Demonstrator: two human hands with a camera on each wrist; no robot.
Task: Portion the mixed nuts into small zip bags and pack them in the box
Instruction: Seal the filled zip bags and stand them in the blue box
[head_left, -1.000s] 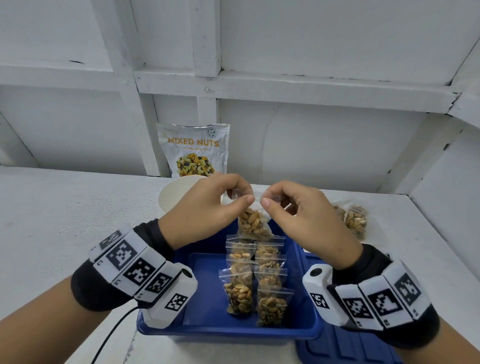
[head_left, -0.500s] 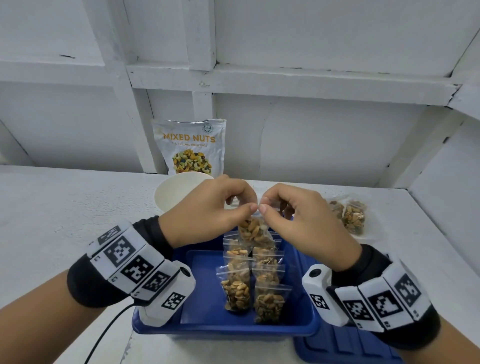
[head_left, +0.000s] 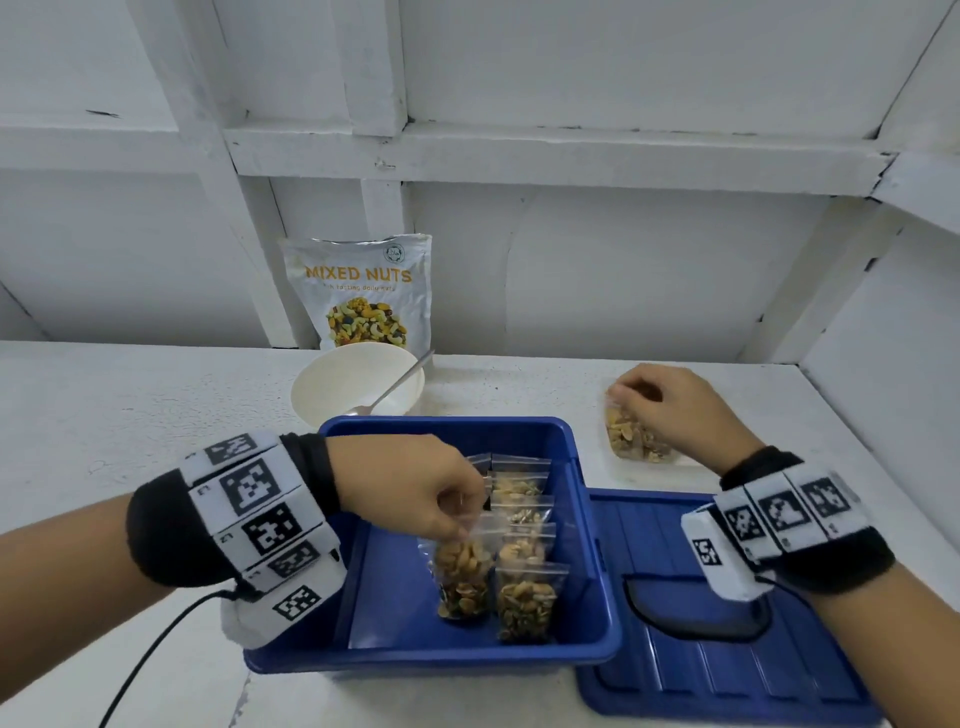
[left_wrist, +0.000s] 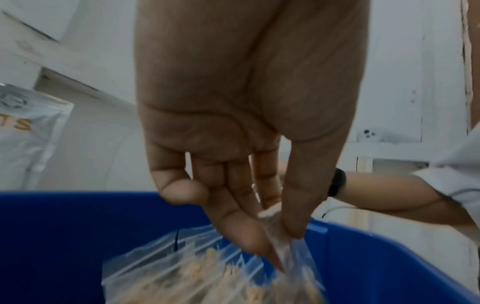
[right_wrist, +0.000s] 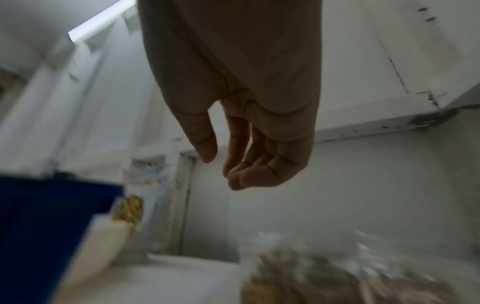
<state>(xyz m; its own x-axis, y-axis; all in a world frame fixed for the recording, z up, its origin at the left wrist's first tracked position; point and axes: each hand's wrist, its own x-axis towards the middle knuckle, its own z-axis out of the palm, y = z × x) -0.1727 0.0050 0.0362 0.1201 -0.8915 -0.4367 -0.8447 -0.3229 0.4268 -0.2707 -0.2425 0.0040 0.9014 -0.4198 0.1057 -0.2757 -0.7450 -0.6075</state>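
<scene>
Inside the blue box (head_left: 597, 545), upright zip bags (head_left: 522, 551) crowd its right wall; bare floor lies along its left wall. The lid (head_left: 701, 649) touches the box's right side.

A plain makeshift packing corner, more store-room or shed than kitchen. White-painted plank walls (head_left: 623, 260) with exposed framing beams (head_left: 519, 150), chipped and cracked in places, close round a rough white-painted counter (head_left: 130, 395) on two sides. At the counter's back edge a retail pouch of mixed nuts (head_left: 363, 291) leans against the wall.
</scene>
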